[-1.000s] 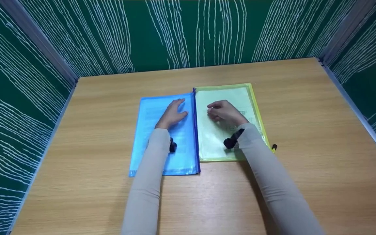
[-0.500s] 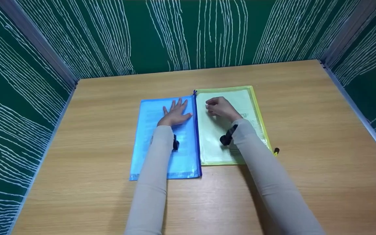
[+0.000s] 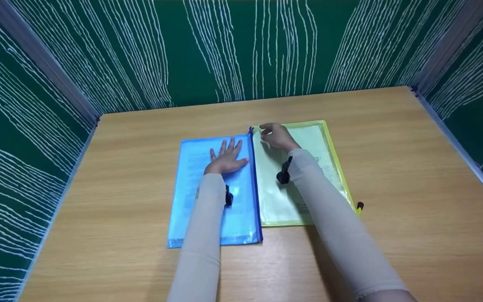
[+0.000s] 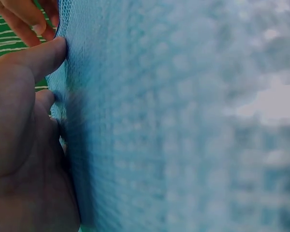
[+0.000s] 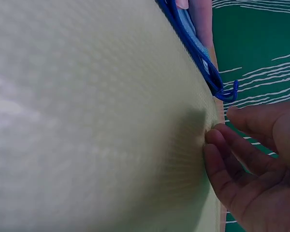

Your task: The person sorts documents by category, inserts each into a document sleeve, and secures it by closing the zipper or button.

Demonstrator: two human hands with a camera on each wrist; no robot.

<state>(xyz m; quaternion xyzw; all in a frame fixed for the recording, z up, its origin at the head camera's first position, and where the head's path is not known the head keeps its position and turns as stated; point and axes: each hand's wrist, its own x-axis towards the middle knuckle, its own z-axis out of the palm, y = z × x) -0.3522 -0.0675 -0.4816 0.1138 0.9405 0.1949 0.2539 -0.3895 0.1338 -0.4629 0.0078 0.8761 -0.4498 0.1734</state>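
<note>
A blue mesh zip folder [image 3: 195, 188] with printed sheets inside lies on the table in the head view. My left hand [image 3: 226, 160] rests flat on its upper part, fingers spread and thumb toward the zipper. To the right, a yellow-edged zip folder [image 3: 279, 197] lies against or partly under the blue one. My right hand [image 3: 278, 136] is at its upper left, fingers loosely bent with nothing seen between them. In the right wrist view, the thumb is near the end of the blue zipper [image 5: 195, 53], apart from it. The fingertips [image 5: 210, 137] appear close to the yellow folder's surface.
The wooden table [image 3: 111, 201] extends around both folders. Green walls with white lines [image 3: 208, 50] stand behind and at both sides. A black-tipped yellow zipper pull [image 3: 359, 206] sticks out past the yellow folder's lower right corner.
My left hand has settled flat on the blue folder, its fingers spreading. The right hand has moved up and left toward the blue zipper's upper end. The head view has tilted slightly upward.
</note>
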